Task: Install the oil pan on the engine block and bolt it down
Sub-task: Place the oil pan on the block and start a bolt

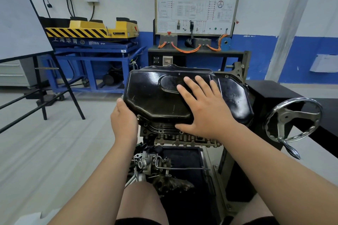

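**Entry: oil pan seating, bolts not yet in**

Nearest to us, below the stand, lies a cluster of grey cast-metal engine parts (151, 166) on a dark tray; it plays no part in this step.

Above it sits the grey, grimy metal engine block (164, 130), mounted upside down on its stand. Open holes show along its near flange, and we see no bolts in them.

Our left hand (124, 120) grips the near left corner of the pan, with the thumb over the edge. The fingers go underneath and we cannot see them. Our right hand (206, 113) lies spread and flat, palm down, pressing on the top of the pan towards its right end.

The glossy black stamped-steel oil pan (157, 95) rests on top of the block. Whether its flange sits flush all round we cannot tell; the far edge is hidden.

We judge the step to be positioning: pan placed, alignment in progress, nothing fastened. The next move calls for lining up the flange holes with the block holes, then fetching bolts and a tool. Neither is in view.

To the right is the chrome spoked stand handwheel (292, 120). Against the far wall stands a blue-framed wiring training board (197, 3).
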The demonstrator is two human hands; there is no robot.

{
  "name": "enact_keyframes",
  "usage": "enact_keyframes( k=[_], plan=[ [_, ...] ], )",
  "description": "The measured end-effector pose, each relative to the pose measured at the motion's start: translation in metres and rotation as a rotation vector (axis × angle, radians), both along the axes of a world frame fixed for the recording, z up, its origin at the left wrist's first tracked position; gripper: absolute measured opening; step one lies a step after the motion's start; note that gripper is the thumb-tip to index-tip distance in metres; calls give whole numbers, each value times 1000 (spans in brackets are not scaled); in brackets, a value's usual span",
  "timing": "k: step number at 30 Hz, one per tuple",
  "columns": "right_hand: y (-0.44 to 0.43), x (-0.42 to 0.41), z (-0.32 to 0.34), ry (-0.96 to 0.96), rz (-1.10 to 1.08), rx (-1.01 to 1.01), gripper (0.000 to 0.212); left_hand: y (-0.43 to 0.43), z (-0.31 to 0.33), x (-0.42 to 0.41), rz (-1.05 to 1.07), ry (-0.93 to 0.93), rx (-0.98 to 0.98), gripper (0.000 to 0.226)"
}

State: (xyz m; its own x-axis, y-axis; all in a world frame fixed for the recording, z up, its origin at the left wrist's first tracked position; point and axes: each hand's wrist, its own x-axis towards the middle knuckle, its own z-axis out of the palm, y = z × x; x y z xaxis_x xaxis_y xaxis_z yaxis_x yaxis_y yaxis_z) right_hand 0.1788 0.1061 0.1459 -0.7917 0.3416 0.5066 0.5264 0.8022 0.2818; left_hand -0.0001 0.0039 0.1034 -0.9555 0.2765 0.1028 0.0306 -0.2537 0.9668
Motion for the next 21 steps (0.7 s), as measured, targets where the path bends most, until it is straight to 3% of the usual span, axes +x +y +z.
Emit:
enact_keyframes(
  k=[3, 6, 10, 16, 21],
  plan=[
    [0, 1, 0, -7, -12, 2, 103, -4, -6, 2, -103, -124, 99, 34],
    [-1, 2, -1, -13, -24, 4, 104, -9, -27, 19, -170, -406, 226, 21],
    [-2, 2, -3, -10, -25, 1, 104, -5, -66, 44, -367, -584, 103, 27],
    [0, 2, -3, 3, -26, -18, 104, 4, -84, 56, -625, -510, -102, 24],
    [2, 1, -1, 17, -30, -33, 104, 8, -91, 52, -561, -318, -258, 17]
  ],
)
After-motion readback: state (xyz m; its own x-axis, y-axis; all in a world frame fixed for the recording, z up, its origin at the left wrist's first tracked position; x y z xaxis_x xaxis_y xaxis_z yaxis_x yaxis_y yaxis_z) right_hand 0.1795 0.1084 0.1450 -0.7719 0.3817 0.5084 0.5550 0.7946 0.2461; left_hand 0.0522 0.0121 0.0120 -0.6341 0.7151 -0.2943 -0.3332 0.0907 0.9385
